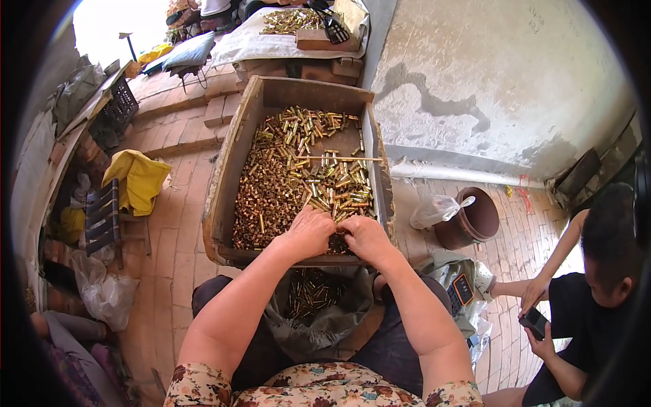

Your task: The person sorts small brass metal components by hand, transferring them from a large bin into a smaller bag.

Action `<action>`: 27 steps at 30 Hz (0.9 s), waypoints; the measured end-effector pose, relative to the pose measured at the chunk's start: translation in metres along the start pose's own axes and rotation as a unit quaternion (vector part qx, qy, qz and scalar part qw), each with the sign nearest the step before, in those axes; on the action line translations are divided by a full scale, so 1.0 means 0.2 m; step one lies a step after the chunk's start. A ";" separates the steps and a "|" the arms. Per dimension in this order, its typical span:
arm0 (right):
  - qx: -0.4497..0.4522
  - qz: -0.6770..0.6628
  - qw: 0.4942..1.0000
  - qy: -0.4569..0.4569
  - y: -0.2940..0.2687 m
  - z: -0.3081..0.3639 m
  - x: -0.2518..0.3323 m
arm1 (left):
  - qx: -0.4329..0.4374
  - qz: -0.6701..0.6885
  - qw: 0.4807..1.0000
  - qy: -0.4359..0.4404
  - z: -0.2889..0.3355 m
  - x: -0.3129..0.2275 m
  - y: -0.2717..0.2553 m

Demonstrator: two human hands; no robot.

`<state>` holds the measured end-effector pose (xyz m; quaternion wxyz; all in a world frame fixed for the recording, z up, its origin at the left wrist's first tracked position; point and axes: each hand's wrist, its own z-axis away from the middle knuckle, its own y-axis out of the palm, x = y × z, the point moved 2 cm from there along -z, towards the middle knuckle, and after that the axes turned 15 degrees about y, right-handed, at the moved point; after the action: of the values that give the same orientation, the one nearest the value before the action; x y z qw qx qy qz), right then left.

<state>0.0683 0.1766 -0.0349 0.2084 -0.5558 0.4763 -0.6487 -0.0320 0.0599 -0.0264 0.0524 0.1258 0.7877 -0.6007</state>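
A worn wooden box (211, 197), shaped like a drawer, stands before me with small metal pieces in it. Its left side is heaped with short copper-coloured rings or sleeves (261, 180). Longer brass-coloured tubes (339, 186) lie scattered to the right and at the far end. A thin wooden stick (339, 158) lies across the box. My left hand (308, 232) and my right hand (367, 237) are close together over the near edge, fingers closed in a pinch. Whatever they hold is too small or hidden to make out.
Below the box, between my knees, an open sack (325, 332) holds more brass pieces. A brown bucket (468, 220) with a plastic bag stands to the right. Nearby a person (597, 292) holds a phone. A folding stool (102, 214) with a yellow cloth (137, 180) stands left.
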 end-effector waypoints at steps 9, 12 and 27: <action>-0.016 -0.006 0.999 0.036 -0.04 0.02 0.05 | 0.027 -0.012 1.000 0.000 0.00 0.01 0.03; -0.028 -0.073 0.996 0.037 -0.04 0.03 0.03 | 0.029 -0.008 0.999 -0.012 -0.01 0.00 0.01; 0.019 -0.457 0.858 0.235 -0.14 0.09 0.02 | -0.007 -0.016 0.999 -0.043 0.00 0.00 0.00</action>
<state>0.0903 0.1793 -0.0110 -0.2191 -0.5378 0.1915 -0.7912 -0.0323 0.0609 -0.0271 0.0780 0.0868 0.7906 -0.6011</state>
